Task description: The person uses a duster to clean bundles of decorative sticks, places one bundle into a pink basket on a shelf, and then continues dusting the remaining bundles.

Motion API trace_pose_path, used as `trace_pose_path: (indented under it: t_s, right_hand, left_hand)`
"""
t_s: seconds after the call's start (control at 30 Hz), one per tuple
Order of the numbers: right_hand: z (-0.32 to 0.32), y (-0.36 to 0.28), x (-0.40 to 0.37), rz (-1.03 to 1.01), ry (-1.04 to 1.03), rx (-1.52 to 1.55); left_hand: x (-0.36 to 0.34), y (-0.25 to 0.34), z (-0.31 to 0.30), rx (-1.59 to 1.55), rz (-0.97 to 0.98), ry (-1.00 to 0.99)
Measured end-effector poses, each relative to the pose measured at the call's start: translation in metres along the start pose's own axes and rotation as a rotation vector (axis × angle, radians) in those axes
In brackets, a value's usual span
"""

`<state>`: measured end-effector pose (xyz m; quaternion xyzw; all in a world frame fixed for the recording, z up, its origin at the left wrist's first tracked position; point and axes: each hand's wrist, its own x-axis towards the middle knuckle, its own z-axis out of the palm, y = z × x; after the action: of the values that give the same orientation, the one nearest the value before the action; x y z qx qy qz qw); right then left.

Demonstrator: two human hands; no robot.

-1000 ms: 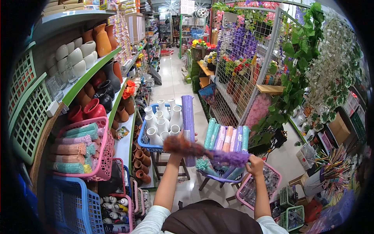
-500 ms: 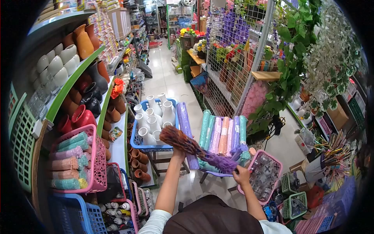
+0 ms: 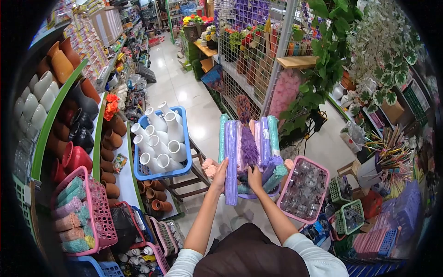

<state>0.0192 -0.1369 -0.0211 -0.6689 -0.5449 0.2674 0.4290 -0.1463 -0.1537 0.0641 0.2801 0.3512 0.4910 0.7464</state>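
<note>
My left hand (image 3: 220, 177) is closed around the edge of a long lavender plastic-wrapped pack (image 3: 231, 166), which it holds upright. In my right hand (image 3: 254, 179) is a fluffy bundle of purple and brown dried-looking stems (image 3: 249, 145), its brown end pointing away from me. Behind both stand several similar wrapped packs in teal (image 3: 273, 136), pink and lavender. They sit in a purple basket (image 3: 272, 193), mostly hidden by the packs and my hands. Peach fluffy ends (image 3: 210, 168) poke out at its left side.
A blue basket of white vases (image 3: 162, 175) rests on a wooden stool to the left. A pink basket of clear glassware (image 3: 302, 189) is at the right. Shelves of pots (image 3: 110, 138) line the left, and a wire rack (image 3: 240, 69) stands ahead.
The stem bundle has swung from lying across both hands to pointing away from me, in my right hand. My left hand now grips the lavender pack, and the view has shifted.
</note>
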Motion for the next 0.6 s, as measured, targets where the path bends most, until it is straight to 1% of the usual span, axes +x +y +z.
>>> trace_pose_path:
  t_s: [0.07, 0.1, 0.17, 0.27, 0.3, 0.37, 0.4, 0.43, 0.5, 0.53, 0.6]
  right_hand:
    - [0.020, 0.018, 0.012, 0.112, -0.091, -0.055]
    - [0.027, 0.027, 0.015, 0.090, -0.111, -0.059]
    - [0.037, 0.040, 0.017, 0.044, -0.154, -0.066]
    - [0.038, 0.047, 0.017, 0.079, -0.177, -0.046]
    - [0.037, 0.050, 0.022, 0.209, -0.267, -0.018]
    - [0.017, 0.025, 0.013, 0.043, -0.259, -0.361]
    - [0.000, 0.000, 0.006, -0.045, -0.249, -0.530]
    - [-0.015, -0.029, 0.002, -0.096, -0.271, -0.638]
    - [-0.020, -0.048, 0.003, -0.279, -0.233, -0.310]
    - [-0.020, -0.058, 0.003, -0.370, -0.217, -0.141]
    - [-0.016, -0.081, -0.003, -0.165, -0.489, 0.303]
  left_hand:
    - [0.000, -0.001, 0.010, 0.007, 0.020, 0.086]
    - [0.000, -0.001, 0.014, 0.012, 0.033, 0.130]
    - [0.001, -0.003, 0.014, 0.009, 0.032, 0.143]
    - [0.003, -0.009, 0.006, -0.011, 0.026, 0.126]
    - [0.003, -0.011, 0.003, -0.021, 0.027, 0.115]
    - [0.000, -0.011, 0.001, -0.027, 0.046, 0.110]
    - [-0.002, -0.010, 0.002, -0.029, 0.058, 0.106]
    - [-0.005, -0.006, 0.003, -0.048, 0.066, 0.083]
    - [-0.015, 0.005, 0.007, -0.082, 0.088, 0.038]
    - [-0.019, 0.011, 0.010, -0.080, 0.143, 0.066]
    - [-0.027, 0.022, 0.014, -0.075, 0.259, 0.132]
